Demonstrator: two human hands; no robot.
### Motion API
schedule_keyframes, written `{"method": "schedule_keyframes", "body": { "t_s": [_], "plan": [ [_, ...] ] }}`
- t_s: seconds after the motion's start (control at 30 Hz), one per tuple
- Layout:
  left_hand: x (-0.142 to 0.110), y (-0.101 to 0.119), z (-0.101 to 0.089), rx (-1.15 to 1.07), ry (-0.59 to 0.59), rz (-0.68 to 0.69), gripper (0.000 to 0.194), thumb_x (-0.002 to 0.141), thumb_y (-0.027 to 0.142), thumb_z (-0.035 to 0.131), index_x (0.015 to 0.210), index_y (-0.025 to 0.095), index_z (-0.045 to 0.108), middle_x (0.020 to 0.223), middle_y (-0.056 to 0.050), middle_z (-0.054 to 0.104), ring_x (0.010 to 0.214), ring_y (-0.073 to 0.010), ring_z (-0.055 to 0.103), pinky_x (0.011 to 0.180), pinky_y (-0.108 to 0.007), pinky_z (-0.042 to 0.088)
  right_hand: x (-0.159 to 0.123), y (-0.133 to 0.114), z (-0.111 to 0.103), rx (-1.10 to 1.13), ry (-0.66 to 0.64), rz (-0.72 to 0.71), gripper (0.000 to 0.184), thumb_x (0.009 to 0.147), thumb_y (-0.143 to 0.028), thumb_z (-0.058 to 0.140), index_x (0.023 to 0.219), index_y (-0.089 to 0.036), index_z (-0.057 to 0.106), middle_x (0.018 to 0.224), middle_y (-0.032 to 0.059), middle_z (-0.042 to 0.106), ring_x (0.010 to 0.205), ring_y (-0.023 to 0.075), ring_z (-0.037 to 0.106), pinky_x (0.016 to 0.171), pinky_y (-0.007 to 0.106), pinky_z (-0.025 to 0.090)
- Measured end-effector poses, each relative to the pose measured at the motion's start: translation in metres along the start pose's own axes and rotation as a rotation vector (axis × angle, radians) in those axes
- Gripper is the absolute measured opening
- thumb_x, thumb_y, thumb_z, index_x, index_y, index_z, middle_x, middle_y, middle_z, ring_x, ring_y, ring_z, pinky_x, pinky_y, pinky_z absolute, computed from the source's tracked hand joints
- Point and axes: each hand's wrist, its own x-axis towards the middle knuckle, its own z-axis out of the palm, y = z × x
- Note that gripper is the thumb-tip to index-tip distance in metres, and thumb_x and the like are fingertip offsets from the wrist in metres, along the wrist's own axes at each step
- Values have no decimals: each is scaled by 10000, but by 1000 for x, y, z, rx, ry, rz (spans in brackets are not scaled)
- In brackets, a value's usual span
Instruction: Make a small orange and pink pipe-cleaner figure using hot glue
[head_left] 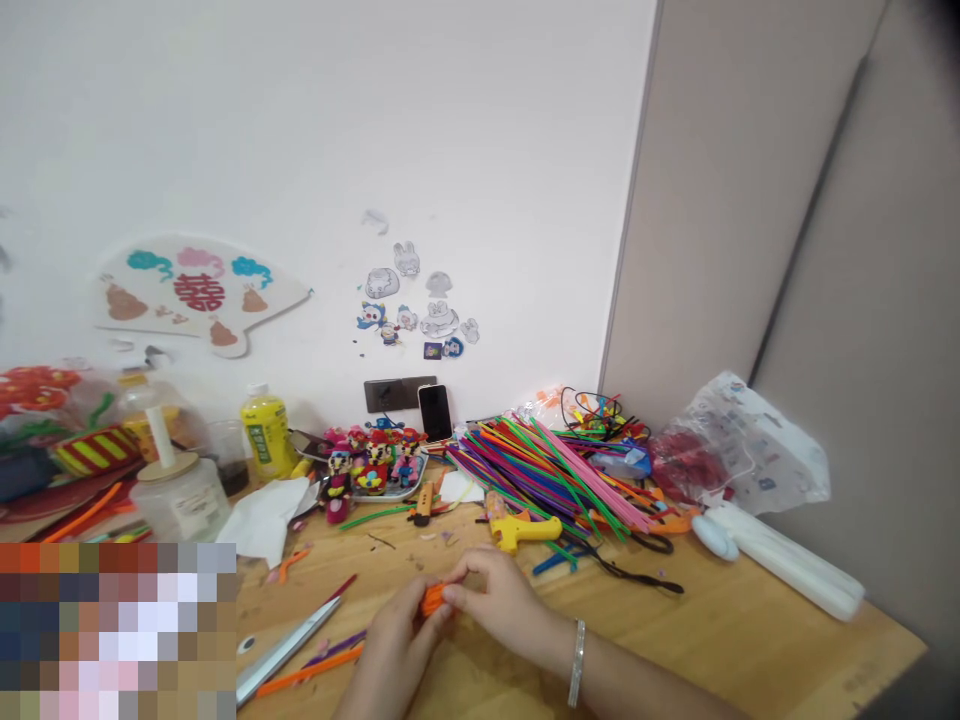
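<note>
My left hand [397, 630] and my right hand [491, 598] meet low in the middle of the wooden table [675, 625]. Both pinch a small twisted orange pipe-cleaner piece [433, 600] between their fingers, partly hiding it. A silver bangle [576, 662] circles my right wrist. Left of my hands lie a long steel blade [289, 645] and a loose orange pipe cleaner [307, 672]. Ahead of them stands a yellow glue gun [521, 530], with a large heap of multicoloured pipe cleaners [547, 475] behind it.
Small pipe-cleaner figures stand on a tray [390, 490] at the wall, near an upright phone [435, 412] and a yellow bottle [266, 432]. A crumpled tissue [262, 515] lies left. White foam rolls [780, 560] and a plastic bag [750, 445] sit right.
</note>
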Motion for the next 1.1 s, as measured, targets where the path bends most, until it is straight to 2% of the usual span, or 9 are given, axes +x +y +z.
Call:
{"method": "schedule_keyframes", "body": {
  "t_s": [0.13, 0.43, 0.7, 0.83, 1.1],
  "plan": [
    [2, -1, 0, 12, -17, -16, 195, 768, 334, 466, 773, 185, 591, 732, -39, 670, 681, -202, 593, 636, -278, 434, 1, 1, -3, -42, -30, -13, 60, 669, -189, 635, 724, -196, 658, 750, 2, 611, 774, 160, 544, 705, 255, 387],
    [0, -2, 2, 79, 4, -11, 172, 766, 311, 466, 722, 184, 573, 654, -10, 635, 609, -177, 561, 576, -247, 405, -3, 4, 9, -30, 68, 7, 48, 694, -148, 567, 685, -178, 604, 743, -2, 584, 771, 151, 534, 720, 252, 388],
    [-3, 7, 1, 101, 6, -8, 157, 771, 265, 434, 728, 182, 560, 653, 0, 621, 604, -161, 547, 568, -236, 391, -5, 0, 15, -139, 114, -37, 90, 697, -104, 511, 659, -179, 543, 683, -22, 535, 705, 128, 496, 635, 217, 357],
    [-7, 11, 2, 197, 16, 1, 193, 776, 271, 410, 650, 187, 529, 563, 22, 562, 533, -145, 503, 510, -221, 358, -6, 0, 12, -141, 105, -50, 82, 686, -111, 526, 632, -172, 541, 669, -24, 540, 698, 121, 494, 642, 218, 354],
    [-6, 13, -1, 258, 31, 39, 212, 792, 283, 407, 651, 187, 535, 553, 23, 557, 517, -138, 491, 497, -213, 353, -6, -6, 4, -86, 28, -42, 81, 716, -138, 535, 654, -180, 566, 714, -15, 557, 746, 130, 517, 685, 227, 368]
  ]
}}
